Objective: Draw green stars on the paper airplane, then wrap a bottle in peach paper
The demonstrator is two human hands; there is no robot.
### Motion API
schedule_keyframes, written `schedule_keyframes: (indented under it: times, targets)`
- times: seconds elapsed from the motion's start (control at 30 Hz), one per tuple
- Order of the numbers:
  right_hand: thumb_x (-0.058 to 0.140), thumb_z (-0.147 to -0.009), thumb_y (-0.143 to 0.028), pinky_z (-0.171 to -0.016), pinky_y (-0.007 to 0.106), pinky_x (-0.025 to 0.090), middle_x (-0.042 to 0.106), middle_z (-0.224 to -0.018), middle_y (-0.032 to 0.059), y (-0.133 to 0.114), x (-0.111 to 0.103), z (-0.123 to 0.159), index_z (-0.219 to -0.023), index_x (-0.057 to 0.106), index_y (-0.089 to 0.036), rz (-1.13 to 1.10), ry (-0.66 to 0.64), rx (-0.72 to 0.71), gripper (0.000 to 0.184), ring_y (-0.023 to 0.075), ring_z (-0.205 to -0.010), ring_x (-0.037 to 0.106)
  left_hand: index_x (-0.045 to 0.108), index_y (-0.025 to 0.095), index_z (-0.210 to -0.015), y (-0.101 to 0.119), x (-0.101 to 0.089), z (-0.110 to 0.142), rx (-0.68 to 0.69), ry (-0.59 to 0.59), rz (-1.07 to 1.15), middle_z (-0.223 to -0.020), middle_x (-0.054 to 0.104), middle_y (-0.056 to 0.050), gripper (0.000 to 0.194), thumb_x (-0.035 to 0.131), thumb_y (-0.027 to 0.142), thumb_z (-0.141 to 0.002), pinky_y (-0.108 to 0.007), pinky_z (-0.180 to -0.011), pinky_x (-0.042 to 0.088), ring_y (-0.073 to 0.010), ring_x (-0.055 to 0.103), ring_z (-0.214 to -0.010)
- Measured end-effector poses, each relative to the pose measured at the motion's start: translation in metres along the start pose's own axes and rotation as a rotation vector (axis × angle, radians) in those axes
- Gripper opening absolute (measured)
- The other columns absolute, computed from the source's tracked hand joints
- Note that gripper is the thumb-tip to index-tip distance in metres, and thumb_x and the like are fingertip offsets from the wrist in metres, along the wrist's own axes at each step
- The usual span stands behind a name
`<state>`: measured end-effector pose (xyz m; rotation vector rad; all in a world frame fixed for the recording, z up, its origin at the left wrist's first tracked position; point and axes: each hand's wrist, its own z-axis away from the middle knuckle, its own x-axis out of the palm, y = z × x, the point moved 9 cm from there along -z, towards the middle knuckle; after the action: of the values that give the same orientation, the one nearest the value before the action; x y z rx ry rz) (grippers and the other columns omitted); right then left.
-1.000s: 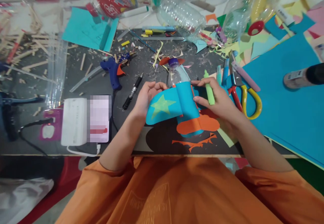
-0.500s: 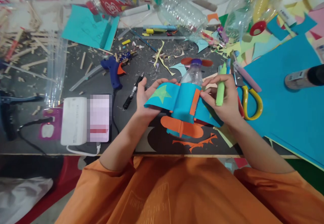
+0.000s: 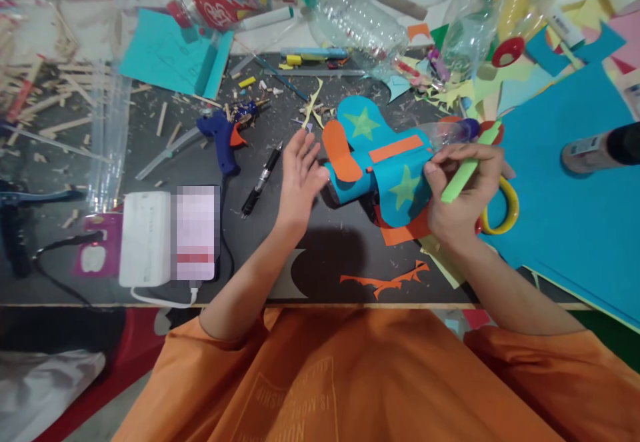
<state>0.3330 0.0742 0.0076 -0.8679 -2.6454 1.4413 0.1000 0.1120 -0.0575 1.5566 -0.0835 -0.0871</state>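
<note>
A toy airplane (image 3: 400, 152) of a plastic bottle wrapped in blue paper lies sideways, nose to the right. Its wings carry green stars, and an orange tail fin (image 3: 341, 152) stands at the left end. My right hand (image 3: 465, 195) holds a green highlighter (image 3: 470, 165) across its palm; its thumb and forefinger are at the airplane's front, by the wing edge. By the tail, my left hand (image 3: 301, 182) is open with fingers spread, the thumb close to the tail end; whether it touches cannot be made out. An orange paper piece (image 3: 405, 231) shows beneath the near wing.
Scissors (image 3: 510, 207) lie right of my right hand, beside large blue paper (image 3: 565, 229) bearing a dark-capped bottle (image 3: 597, 152). Leftward are a black pen (image 3: 263, 181), a blue glue gun (image 3: 223, 139) and a phone (image 3: 196, 229). Plastic bottles (image 3: 355, 22) and paper scraps fill the back.
The airplane has turned from nose pointing away to nose pointing right, both starred wings now showing. My left hand has let go of the wing. The highlighter has stayed in my right hand.
</note>
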Motion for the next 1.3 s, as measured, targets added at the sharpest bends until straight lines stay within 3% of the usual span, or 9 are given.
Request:
schedule_keyframes:
  times: [0.17,0.33,0.57,0.73,0.9,0.97,1.07,1.17,1.3]
  targets:
    - [0.062,-0.092,-0.043,-0.067,0.043,0.055,0.056,-0.078,0.0013,-0.007,0.003,0.003,-0.087,0.042,-0.030,0.005,-0.006,-0.048,0.025,0.0218,-0.073,0.062,0.032,0.031,-0.146,0.004,0.016,0.007,0.054,-0.152,-0.147,-0.158,0.040,-0.013,0.090,0.064,0.077,-0.075,-0.043,-0.120,0.034,-0.0330,0.033,-0.151]
    - [0.064,-0.091,-0.035,-0.066,0.042,0.055,0.058,-0.078,0.0009,-0.013,0.003,0.005,-0.087,0.043,-0.030,-0.020,-0.008,-0.079,0.022,0.0221,-0.073,0.063,0.025,0.025,-0.151,0.015,0.017,0.006,0.085,-0.242,-0.289,-0.166,0.023,-0.017,0.119,0.084,0.069,-0.058,-0.048,-0.125,0.024,-0.0385,0.022,-0.155]
    - [0.069,-0.087,-0.025,-0.060,0.034,0.053,0.060,-0.081,0.0004,-0.023,0.011,0.009,-0.096,0.056,-0.030,-0.207,-0.075,-0.199,0.016,0.0194,-0.077,0.065,0.052,0.023,-0.126,0.024,-0.002,-0.004,-0.005,-0.208,-0.389,-0.133,0.060,-0.009,0.068,0.083,0.044,-0.069,-0.043,-0.116,0.038,-0.0338,0.050,-0.136]
    - [0.064,-0.093,-0.041,-0.048,0.034,0.049,0.064,-0.073,-0.0010,-0.010,0.008,0.012,-0.095,0.062,-0.032,-0.157,-0.153,-0.119,0.010,0.0171,-0.055,0.060,0.055,0.024,-0.125,0.035,-0.013,-0.006,0.014,-0.203,-0.389,-0.132,0.061,-0.007,0.066,0.084,0.031,-0.066,-0.039,-0.115,0.038,-0.0313,0.051,-0.134]
    - [0.048,-0.096,-0.061,-0.035,0.030,0.042,0.063,-0.058,-0.0018,0.003,0.010,0.006,-0.095,0.070,-0.030,-0.326,-0.215,0.063,0.038,0.0155,-0.039,0.053,0.058,0.022,-0.121,0.030,-0.020,-0.009,-0.032,-0.179,-0.359,-0.130,0.060,-0.006,0.069,0.087,0.030,-0.059,-0.039,-0.114,0.039,-0.0335,0.051,-0.132]
    - [0.046,-0.093,-0.070,-0.038,0.033,0.048,0.067,-0.066,-0.0002,0.002,0.014,-0.001,-0.105,0.070,-0.031,-0.422,-0.235,0.131,0.048,0.0171,-0.044,0.058,0.059,0.021,-0.119,0.029,-0.019,-0.009,-0.035,-0.178,-0.343,-0.130,0.059,-0.007,0.068,0.088,0.030,-0.058,-0.038,-0.113,0.040,-0.0333,0.052,-0.130]
    - [0.055,-0.094,-0.061,-0.051,0.038,0.056,0.070,-0.077,0.0015,-0.007,0.025,-0.016,-0.102,0.073,-0.033,-0.435,-0.307,0.154,0.035,0.0203,-0.059,0.067,0.060,0.024,-0.118,0.027,-0.017,-0.009,-0.040,-0.180,-0.339,-0.128,0.060,-0.008,0.066,0.088,0.028,-0.058,-0.039,-0.113,0.041,-0.0323,0.053,-0.130]
    - [0.063,-0.095,-0.044,-0.058,0.037,0.059,0.074,-0.086,0.0000,-0.021,0.038,-0.026,-0.101,0.074,-0.035,-0.360,-0.410,0.091,0.015,0.0197,-0.069,0.071,0.060,0.026,-0.120,0.027,-0.014,-0.008,-0.027,-0.187,-0.350,-0.130,0.060,-0.007,0.065,0.086,0.028,-0.061,-0.040,-0.115,0.039,-0.0319,0.051,-0.133]
    - [0.055,-0.100,-0.046,-0.073,0.040,0.062,0.076,-0.094,0.0006,-0.030,0.045,-0.028,-0.110,0.071,-0.035,-0.176,-0.449,-0.031,0.022,0.0208,-0.084,0.075,0.060,0.026,-0.123,0.028,-0.012,-0.008,-0.021,-0.190,-0.344,-0.136,0.059,-0.007,0.066,0.085,0.025,-0.063,-0.040,-0.119,0.035,-0.0316,0.048,-0.137]
